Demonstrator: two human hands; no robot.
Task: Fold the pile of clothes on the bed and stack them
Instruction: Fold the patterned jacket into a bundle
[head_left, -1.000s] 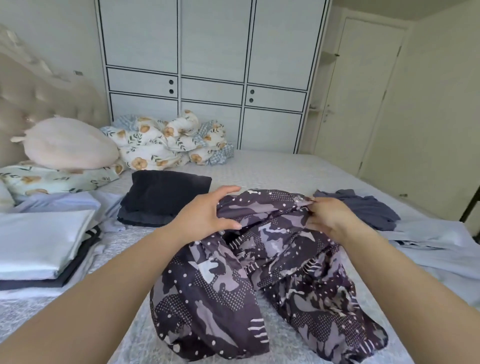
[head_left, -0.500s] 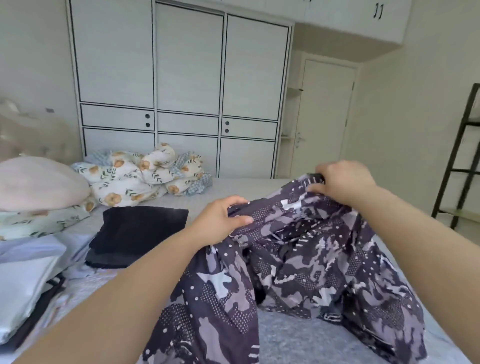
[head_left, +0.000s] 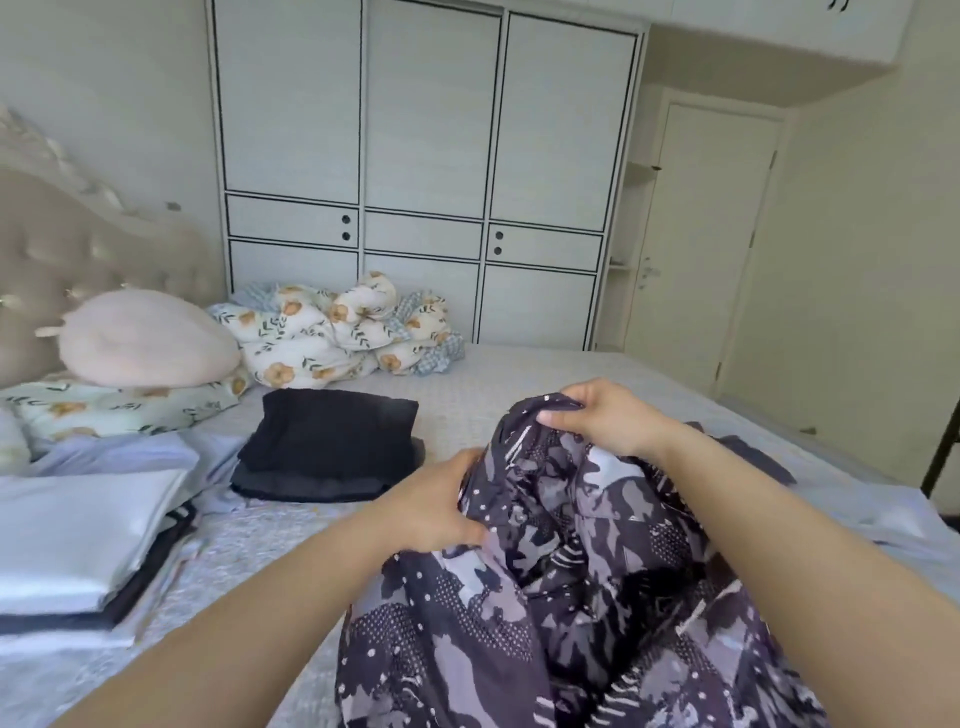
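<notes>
Lower right of frame: left hand (head_left: 434, 506) and right hand (head_left: 605, 418) fingers pinch the dark purple camouflage-print fabric garment (head_left: 571, 597), bunched above the grey bed (head_left: 249, 545).

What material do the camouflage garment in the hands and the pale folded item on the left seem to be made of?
Camouflage garment: seemingly thin woven cloth, matte, printed; it creases and drapes loosely where the left hand and right hand grip it. Pale folded item: probably satin-like fabric, since its smooth surface shows a soft sheen; blur leaves this uncertain.
</notes>
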